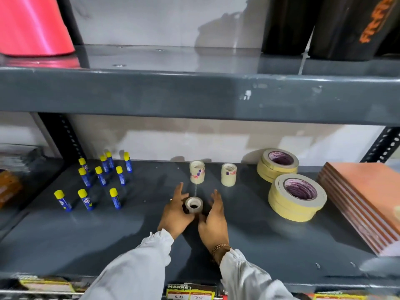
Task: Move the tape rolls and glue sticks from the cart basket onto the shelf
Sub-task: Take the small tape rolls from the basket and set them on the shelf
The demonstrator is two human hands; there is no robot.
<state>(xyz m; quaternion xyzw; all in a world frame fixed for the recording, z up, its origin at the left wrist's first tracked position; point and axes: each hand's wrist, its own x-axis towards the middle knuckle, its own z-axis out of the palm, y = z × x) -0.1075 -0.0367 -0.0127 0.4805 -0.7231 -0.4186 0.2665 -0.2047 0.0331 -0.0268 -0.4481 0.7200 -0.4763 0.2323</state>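
A small tape roll [194, 205] stands on the grey shelf [129, 230], between my two hands. My left hand [176, 213] grips its left side with thumb and fingers. My right hand [214, 219] is beside it on the right, fingers straight and apart, not clearly touching. Behind them stand two small stacks of tape rolls [197, 172] [228, 174]. Two stacks of wide masking tape [277, 164] [296, 197] sit to the right. Several blue glue sticks with yellow caps [101, 175] stand upright at the left. The cart basket is out of view.
A pile of orange-covered pads [363, 202] lies at the shelf's right end. The upper shelf board [194, 94] hangs close above, bearing a pink roll [32, 24] and black items [335, 24]. Price labels [190, 292] line the front edge.
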